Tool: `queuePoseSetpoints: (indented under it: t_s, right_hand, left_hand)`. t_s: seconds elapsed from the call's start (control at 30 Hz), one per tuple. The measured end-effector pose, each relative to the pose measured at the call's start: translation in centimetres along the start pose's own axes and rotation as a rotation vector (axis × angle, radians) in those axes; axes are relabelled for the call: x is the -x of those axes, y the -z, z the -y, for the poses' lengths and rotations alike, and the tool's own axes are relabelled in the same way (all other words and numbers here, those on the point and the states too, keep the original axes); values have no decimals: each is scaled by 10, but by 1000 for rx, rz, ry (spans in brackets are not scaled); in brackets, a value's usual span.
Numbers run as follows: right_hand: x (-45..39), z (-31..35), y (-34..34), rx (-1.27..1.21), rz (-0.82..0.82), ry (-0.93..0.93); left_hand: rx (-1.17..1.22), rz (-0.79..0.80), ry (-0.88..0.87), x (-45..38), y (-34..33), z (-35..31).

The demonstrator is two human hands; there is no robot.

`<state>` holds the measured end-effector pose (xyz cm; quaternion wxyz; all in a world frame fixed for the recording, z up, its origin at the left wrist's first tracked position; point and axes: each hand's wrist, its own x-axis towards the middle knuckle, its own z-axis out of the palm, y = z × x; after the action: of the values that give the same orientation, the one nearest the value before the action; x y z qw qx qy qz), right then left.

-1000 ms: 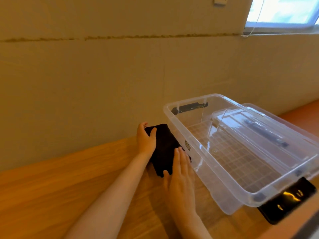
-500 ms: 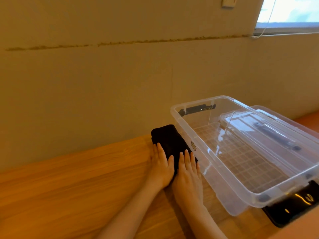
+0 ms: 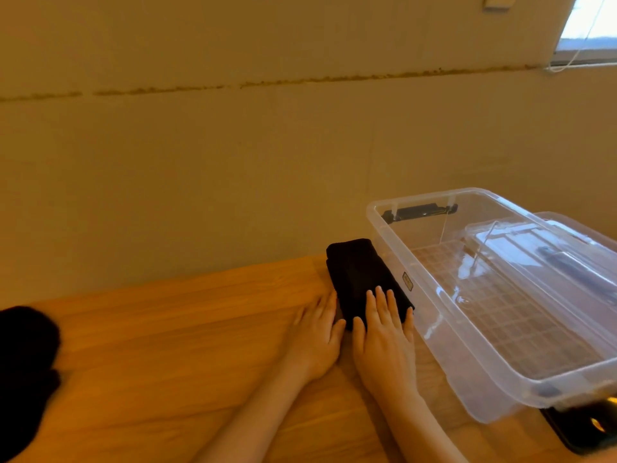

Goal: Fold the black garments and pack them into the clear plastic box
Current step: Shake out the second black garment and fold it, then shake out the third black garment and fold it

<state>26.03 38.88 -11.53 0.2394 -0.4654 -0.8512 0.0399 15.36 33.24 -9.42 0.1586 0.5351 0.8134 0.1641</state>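
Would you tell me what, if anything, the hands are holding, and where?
Nothing is gripped: the right hand lies flat on the folded garment's near end; the left hand rests flat beside it.

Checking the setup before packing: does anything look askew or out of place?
The clear plastic box sits tilted, its near right corner propped on a glossy black object. It is empty.

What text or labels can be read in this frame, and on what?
None can be read.
Small label on the near wall of the clear plastic box: too small and blurred.
Folded black garment, wooden table, wall plate: no text visible.
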Motion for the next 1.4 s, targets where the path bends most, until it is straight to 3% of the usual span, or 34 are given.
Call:
queuePoseSetpoints:
  t_s: [0.13,0.23,0.33,0.57,0.7,0.77,0.87,1.0,1.13,1.23,1.4]
  right_hand:
    - [3,0,6,-105,-46,110]
    - [12,28,8,-101,-19,293]
    - [24,70,1,-24,69,429]
    - [43,163,-18,19,285,542]
    - [55,223,-12,-33,306,660]
    - [58,253,-11,-160,457,721]
    - [63,299,-18,-384,690,600]
    - [79,354,-35,-794,935,224]
    - [74,377,-54,-854,868,42]
    - [59,373,-40,-1065,863,-57]
    - [22,358,8,-1229,804,149]
  left_hand:
    - [-184,-15,86,39,10,28]
    - [-223,-37,196,70,20,61]
    - [-249,-91,308,102,34,90]
    - [-197,-207,438,163,75,146]
    - [-281,-322,490,194,95,184]
    - [-297,-435,540,207,105,204]
    - [-244,-586,597,225,115,234]
    - [129,-710,525,244,117,257]
    - [165,-760,415,258,118,258]
    - [174,-796,361,261,126,259]
    - [229,-792,231,240,170,244]
